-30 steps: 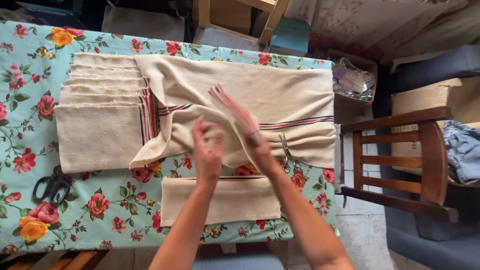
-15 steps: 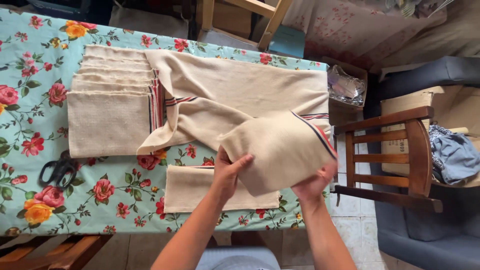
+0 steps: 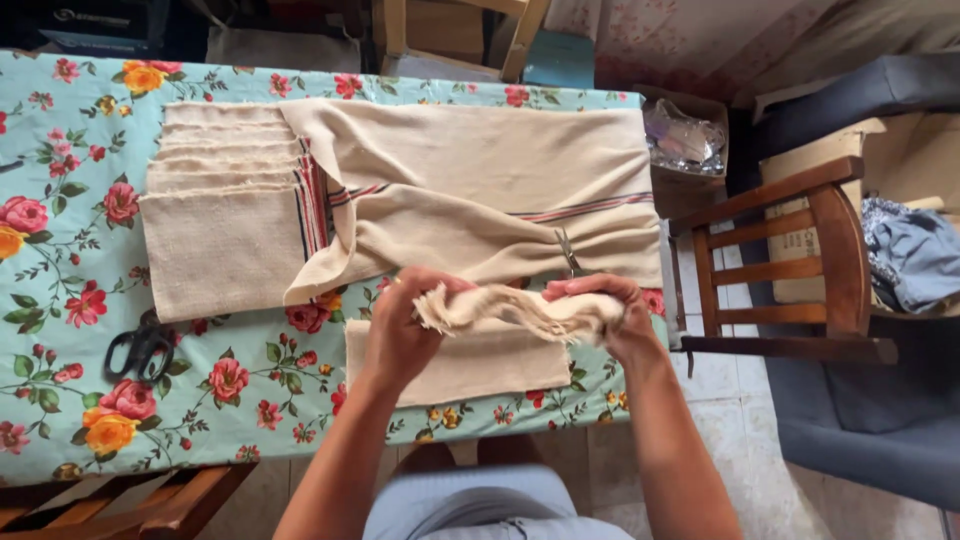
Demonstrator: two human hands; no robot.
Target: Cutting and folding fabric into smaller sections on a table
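Half a second ago a flat beige cloth panel with a striped edge hung between the hands; now it is bunched into a frayed cream-coloured roll of woven cloth (image 3: 515, 310), stretched from the left hand (image 3: 405, 330) at nine o'clock to the right hand (image 3: 615, 315) at three o'clock – both sets of fingers curled shut on its ends. It hangs just above a folded beige cloth rectangle (image 3: 470, 365) on the turquoise flowered tablecloth (image 3: 60, 270) – the fold looks, by my judgement, gathered rather than flat – with a stack of folded beige cloths (image 3: 225, 215) at ten o'clock and black-handled scissors (image 3: 140, 350) at nine

Beige frayed cloth piece (image 3: 515, 308), bunched lengthwise, held above a folded beige cloth (image 3: 470, 365)
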